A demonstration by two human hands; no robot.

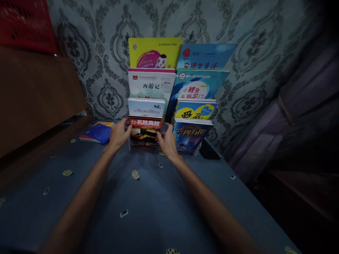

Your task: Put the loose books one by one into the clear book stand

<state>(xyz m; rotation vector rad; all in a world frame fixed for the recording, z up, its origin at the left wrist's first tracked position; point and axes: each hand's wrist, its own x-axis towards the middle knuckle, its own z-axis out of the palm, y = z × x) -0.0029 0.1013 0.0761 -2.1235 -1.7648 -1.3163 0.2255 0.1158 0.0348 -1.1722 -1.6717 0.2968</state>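
A front book [146,135] with a red title band and a dark landscape cover stands upright in the lowest left tier of a clear display rack [145,149]. My left hand [120,133] has its fingers closed at the book's left edge. At the right edge, my right hand [168,141] grips with the thumb on the cover and the other fingers partly behind. Just behind rise a pale blue-white book [145,107], a white book [151,84] and a yellow book [155,53].
The right column holds a dark blue book [191,135], a blue-yellow book [196,109] and two blue books behind. Flat books [97,132] lie left of the rack, a black object [209,150] right. A patterned wall backs the blue tabletop [148,197]; a curtain [265,106] hangs right.
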